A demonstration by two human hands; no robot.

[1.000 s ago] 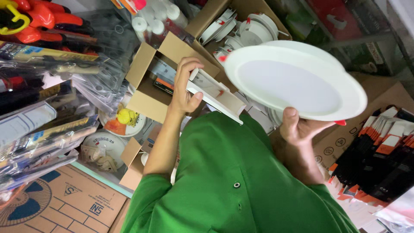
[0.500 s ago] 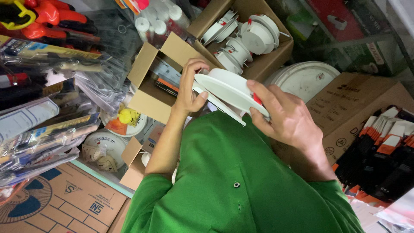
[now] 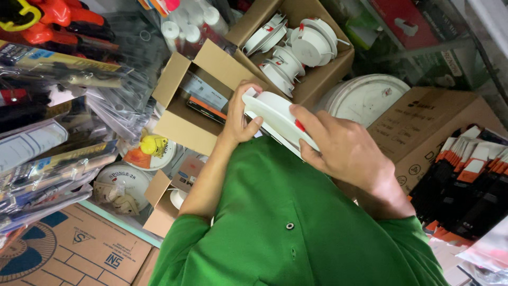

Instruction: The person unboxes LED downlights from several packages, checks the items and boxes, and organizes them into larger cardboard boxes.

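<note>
Head view: left hand (image 3: 241, 114) and right hand (image 3: 344, 148) both clasp white round lamp (image 3: 275, 121), fingers curled.

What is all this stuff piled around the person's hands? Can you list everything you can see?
round flat light fitting: one, white with a small red clip, held edge-on between both hands at centre
open cardboard box: one, brown, top centre, holding several white round fittings
smaller open cardboard box: one, brown, left of the hands, with flat packets inside
large round panel: one, white, right of the top box
closed cardboard cartons: at least two, brown, right and bottom left
bottles: several, white, top
packaged tools: many, mixed colours, left
orange-and-black packs: a row, right edge
green shirt: one, bottom centre
left hand: on the fitting's left edge
right hand: gripping its right side
</note>
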